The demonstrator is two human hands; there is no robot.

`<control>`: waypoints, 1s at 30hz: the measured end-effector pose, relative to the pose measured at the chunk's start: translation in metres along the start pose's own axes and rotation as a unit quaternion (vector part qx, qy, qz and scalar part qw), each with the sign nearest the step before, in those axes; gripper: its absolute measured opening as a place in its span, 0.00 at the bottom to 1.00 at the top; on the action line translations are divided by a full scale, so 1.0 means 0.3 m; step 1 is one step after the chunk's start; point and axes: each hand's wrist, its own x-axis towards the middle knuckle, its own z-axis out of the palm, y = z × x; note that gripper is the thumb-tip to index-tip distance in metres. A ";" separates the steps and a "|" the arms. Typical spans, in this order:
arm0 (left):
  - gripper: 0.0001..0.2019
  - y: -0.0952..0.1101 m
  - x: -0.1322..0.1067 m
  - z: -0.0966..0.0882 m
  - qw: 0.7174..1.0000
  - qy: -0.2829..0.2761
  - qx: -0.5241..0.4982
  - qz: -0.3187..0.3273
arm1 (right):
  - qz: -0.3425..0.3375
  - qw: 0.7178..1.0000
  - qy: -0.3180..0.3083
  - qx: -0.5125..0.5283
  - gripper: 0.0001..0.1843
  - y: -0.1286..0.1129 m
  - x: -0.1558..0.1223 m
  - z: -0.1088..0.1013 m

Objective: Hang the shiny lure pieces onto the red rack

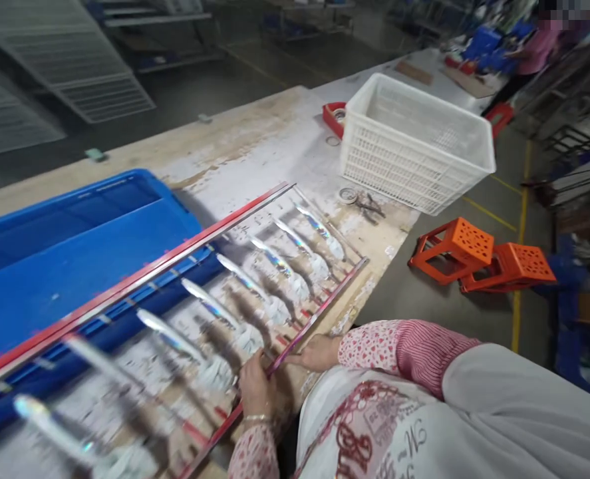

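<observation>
A long frame (324,307) with red-edged metal rails and thin cross bars lies slantwise, partly on the worktable and partly over a blue bin. Several shiny, rainbow-silver strips (202,303) with crumpled whitish plastic at their near ends are spaced along it. My left hand (255,386) is closed round the near rail, thumb side up. Just to its right, my right hand (317,352) grips the same rail from the near side, its fingertips partly hidden. The frame's near left end is blurred and runs out of view.
The blue bin (90,249) stands at left on the worktable (255,133). A white plastic crate (394,163) sits farther right, with a tape roll (348,195) and pliers (372,209) before it. Orange stools (469,243) stand on the floor. Another person (537,50) is at far right.
</observation>
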 end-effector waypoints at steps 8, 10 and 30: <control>0.24 0.016 -0.069 -0.092 0.994 0.096 0.057 0.012 | 0.071 0.997 0.009 0.033 0.23 0.106 -0.098 -0.052; 0.24 0.022 -0.119 -0.108 0.990 0.121 0.037 -0.058 | 0.069 0.994 0.031 0.083 0.21 0.126 -0.114 -0.032; 0.29 0.249 -0.607 -0.100 0.575 0.432 -0.393 -0.573 | -0.012 0.872 0.148 0.467 0.35 -0.231 0.634 -0.261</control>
